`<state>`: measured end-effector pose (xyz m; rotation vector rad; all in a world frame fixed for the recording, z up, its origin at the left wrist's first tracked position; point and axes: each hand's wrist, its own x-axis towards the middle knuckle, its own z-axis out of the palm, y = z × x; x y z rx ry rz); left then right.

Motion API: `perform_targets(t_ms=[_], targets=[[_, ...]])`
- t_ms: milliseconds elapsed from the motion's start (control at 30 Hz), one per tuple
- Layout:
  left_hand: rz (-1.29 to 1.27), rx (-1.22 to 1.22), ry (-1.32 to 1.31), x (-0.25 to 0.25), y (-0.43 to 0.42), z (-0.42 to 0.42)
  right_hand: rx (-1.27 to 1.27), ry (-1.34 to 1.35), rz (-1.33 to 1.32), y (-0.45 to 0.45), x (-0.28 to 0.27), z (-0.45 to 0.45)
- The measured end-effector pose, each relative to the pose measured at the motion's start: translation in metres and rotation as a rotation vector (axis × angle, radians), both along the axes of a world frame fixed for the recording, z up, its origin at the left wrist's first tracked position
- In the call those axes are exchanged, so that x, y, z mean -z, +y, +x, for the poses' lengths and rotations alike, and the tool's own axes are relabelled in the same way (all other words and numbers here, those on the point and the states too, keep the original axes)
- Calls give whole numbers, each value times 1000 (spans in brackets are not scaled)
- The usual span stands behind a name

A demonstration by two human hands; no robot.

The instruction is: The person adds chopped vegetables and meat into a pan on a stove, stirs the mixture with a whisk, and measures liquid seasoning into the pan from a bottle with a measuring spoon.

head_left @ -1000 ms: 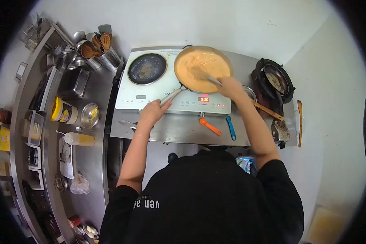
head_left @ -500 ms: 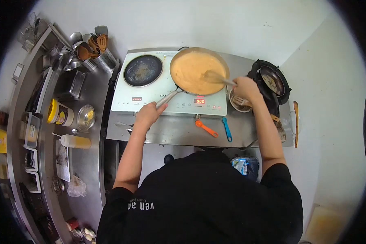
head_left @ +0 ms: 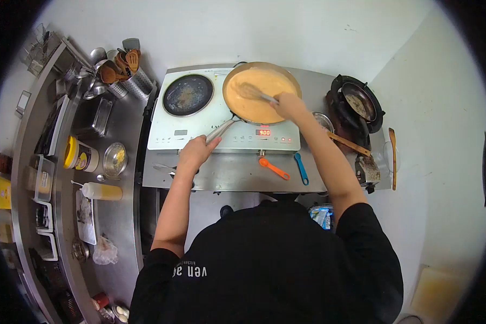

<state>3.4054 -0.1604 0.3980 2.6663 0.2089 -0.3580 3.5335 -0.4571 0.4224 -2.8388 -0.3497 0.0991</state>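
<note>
A wide pan (head_left: 293, 81) of creamy orange sauce (head_left: 248, 110) sits on the right burner of a white double induction cooktop (head_left: 170, 129). Wrapped round the pan's metal handle (head_left: 221, 129) is my left hand (head_left: 195, 154), closed. My right hand (head_left: 290, 106) grips a whisk (head_left: 254, 93), whose wire head is in the sauce left of the pan's middle. The whisk's grip end is hidden in my fingers. A red display (head_left: 264, 133) below the pan reads 900.
Left burner plate (head_left: 188, 95) is dark and stained. Orange (head_left: 274, 168) and blue (head_left: 301, 169) measuring spoons lie in front of the cooktop. To the right are a small pan on a black burner (head_left: 360, 105) and a wooden utensil (head_left: 350, 144). Shelves and a utensil holder (head_left: 139, 83) line the left.
My right hand has swept the whisk leftward through the sauce, uncovering the bowl and wooden utensil on the right. My left hand stays on the pan handle.
</note>
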Motion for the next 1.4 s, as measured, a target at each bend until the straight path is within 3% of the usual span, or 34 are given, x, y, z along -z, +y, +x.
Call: perform_targets(t_ms=[133, 200, 333, 433, 500, 600, 800, 1067, 1200, 1267, 1400], targets=[[16, -11, 3, 1, 4, 3, -68, -34, -131, -28, -30, -54], [-29, -2, 10, 2, 3, 1, 21, 120, -258, -47, -51, -54], [-11, 3, -25, 1, 1, 1, 79, -90, -97, -22, 7, -24], [6, 7, -6, 3, 3, 1, -24, -40, -150, -33, -3, -48], [19, 13, 11, 7, 3, 2, 10, 67, -203, -49, -43, -60], [-12, -10, -24, 7, 2, 0, 44, -46, -313, -70, -55, -48], [-18, 3, -15, 6, 3, 1, 46, -297, -302, -91, -16, -18], [-27, 6, -36, 4, 4, -2, 54, 40, -32, -27, -10, -61], [-24, 3, -38, 5, 4, -2, -92, -67, 124, -30, 23, -44], [-18, 8, -40, 5, 4, -2, 232, 601, 602, -25, -1, -48], [-15, 8, -41, 3, 4, -3, 356, 693, 755, -33, -2, -51]])
